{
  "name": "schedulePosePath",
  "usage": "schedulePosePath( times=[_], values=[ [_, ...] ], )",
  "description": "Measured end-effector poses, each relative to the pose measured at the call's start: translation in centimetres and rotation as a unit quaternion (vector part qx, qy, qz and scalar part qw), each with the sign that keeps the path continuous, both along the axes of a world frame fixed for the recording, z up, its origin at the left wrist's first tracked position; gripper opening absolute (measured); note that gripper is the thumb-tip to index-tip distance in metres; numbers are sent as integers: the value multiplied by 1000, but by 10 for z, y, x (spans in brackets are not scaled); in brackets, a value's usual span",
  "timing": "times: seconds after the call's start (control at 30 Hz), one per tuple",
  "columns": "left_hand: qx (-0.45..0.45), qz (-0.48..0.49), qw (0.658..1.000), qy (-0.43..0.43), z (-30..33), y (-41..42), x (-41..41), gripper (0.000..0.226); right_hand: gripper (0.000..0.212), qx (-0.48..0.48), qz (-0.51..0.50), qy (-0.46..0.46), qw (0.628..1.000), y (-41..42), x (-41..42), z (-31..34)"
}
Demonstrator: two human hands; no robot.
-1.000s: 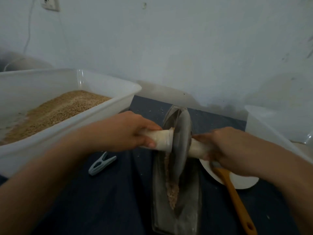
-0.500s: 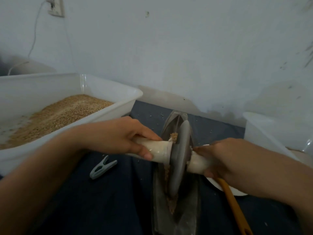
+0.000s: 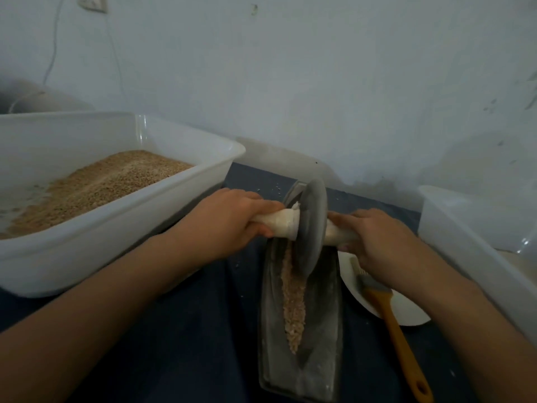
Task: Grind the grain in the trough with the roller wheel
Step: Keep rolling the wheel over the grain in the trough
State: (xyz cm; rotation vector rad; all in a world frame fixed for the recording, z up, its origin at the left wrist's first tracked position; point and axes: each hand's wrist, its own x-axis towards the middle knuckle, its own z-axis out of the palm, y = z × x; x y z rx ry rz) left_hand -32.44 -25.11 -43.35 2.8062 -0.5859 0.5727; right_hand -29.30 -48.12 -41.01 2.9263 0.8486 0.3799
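Head view: both hands, left (image 3: 229,221) and right (image 3: 374,239), grip wheel (image 3: 312,225) axle at trough (image 3: 302,309) far end; grain (image 3: 293,298) (coarse) mostly unground.

Trough (image 3: 325,330) lies between tub (image 3: 122,228) left, plate (image 3: 406,312) right.

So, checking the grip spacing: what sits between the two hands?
In the head view, the roller wheel stands between the left hand and right hand.

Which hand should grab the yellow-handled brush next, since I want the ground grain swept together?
Right hand, probably: the brush lies just beneath it on the plate; the left hand grips the far handle.
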Motion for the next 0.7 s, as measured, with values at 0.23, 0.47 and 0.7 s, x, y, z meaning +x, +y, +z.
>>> schedulePosePath(
  times=[0.23, 0.47, 0.7],
  values=[
    [-113, -169, 945, 257, 30, 25, -19, 41, 46, -91, 68, 72, 991, 4, -48, 33],
    [-77, -121, 958, 249, 26, 23, -16, 42, 52, -66, 59, 64, 994, 3, -37, 27],
    [49, 26, 998, -20, -2, 2, 3, 50, 60, 24, 2, -9, 1000, -2, 6, -5]
  ],
)
